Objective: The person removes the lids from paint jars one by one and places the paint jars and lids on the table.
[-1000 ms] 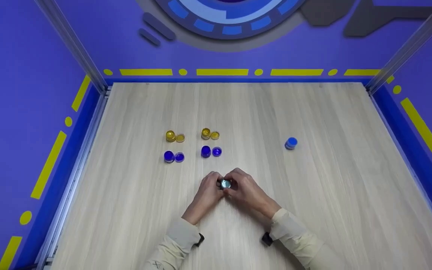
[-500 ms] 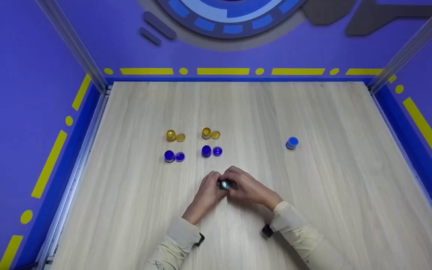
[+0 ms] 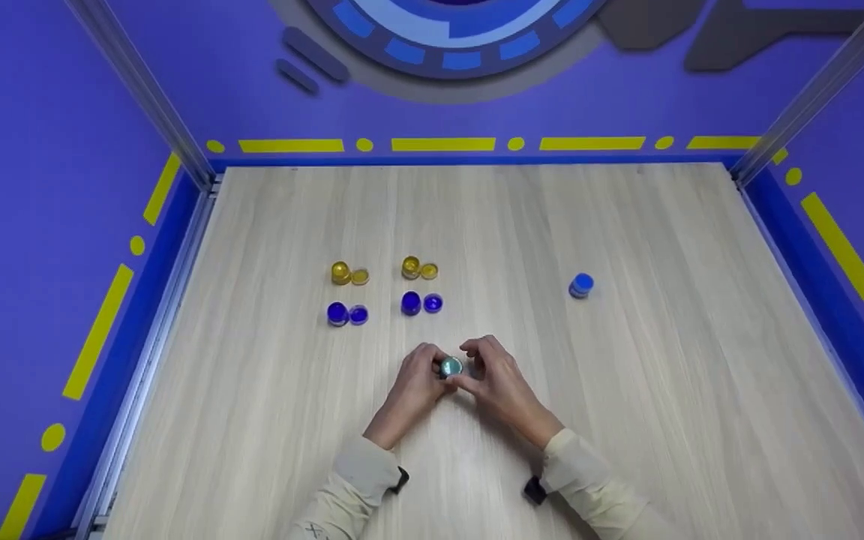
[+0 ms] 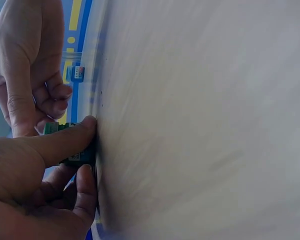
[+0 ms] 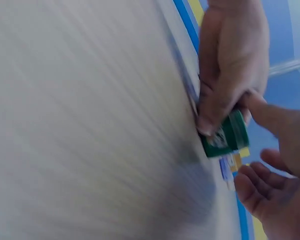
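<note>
Near the front middle of the table, my left hand (image 3: 418, 381) grips a small green paint jar (image 3: 451, 367) low around its sides. In the left wrist view, the thumb lies across the labelled body of the jar (image 4: 76, 156). A green lid (image 5: 238, 129) sits on top, seen in the right wrist view. My right hand (image 3: 505, 384) is just right of the jar, its fingers spread away from the lid and loosely bent. Its thumb reaches to the lid's near edge; whether it touches is unclear.
Left of centre stand two open yellow jars (image 3: 340, 272) (image 3: 411, 267) and two open blue-violet jars (image 3: 337, 313) (image 3: 411, 303), each with its lid beside it. A blue-capped jar (image 3: 582, 285) stands farther right. Blue walls enclose the wooden table (image 3: 664, 360).
My right hand's fingers have come off the lid and opened out to the right, uncovering the jar's top. My left hand stays around the jar in the same place.
</note>
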A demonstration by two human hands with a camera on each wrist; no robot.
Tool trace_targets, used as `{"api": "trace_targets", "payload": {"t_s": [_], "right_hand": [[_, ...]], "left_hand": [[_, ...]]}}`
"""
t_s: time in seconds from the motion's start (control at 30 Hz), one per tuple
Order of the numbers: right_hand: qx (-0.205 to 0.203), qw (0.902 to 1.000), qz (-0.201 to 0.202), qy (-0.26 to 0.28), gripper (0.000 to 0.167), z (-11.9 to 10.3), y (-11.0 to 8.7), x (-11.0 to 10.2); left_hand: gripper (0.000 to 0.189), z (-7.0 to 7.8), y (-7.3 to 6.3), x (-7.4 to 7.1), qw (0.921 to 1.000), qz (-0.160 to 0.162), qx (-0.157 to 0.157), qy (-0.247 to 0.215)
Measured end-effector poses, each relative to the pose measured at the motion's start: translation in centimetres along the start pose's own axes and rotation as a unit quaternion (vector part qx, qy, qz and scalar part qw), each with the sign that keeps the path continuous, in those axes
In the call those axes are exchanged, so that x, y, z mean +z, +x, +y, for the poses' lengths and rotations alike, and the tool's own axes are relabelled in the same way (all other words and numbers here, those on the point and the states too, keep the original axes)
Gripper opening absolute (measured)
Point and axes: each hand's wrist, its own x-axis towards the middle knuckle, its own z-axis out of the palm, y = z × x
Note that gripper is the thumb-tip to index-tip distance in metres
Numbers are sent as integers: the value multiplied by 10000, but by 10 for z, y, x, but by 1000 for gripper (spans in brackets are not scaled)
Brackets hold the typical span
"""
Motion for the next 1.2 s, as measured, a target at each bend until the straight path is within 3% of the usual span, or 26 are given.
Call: {"api": "trace_targets", "payload": {"t_s": [0.17, 0.4, 0.7, 1.2], "right_hand": [[131, 9992, 307, 237, 48, -1, -5, 6], [136, 9992, 265, 251, 40, 0, -3, 10], [95, 9995, -239, 162, 25, -2, 4, 6], [-771, 9900, -1151, -281, 27, -1, 18, -6]], "left_hand": [[30, 0, -1, 0, 10000, -8, 5, -7], [27, -2, -1, 1, 9999, 50, 126, 33], [27, -4, -1, 2, 9992, 206, 343, 83], [26, -3, 0, 3, 9994, 218, 211, 172]]}}
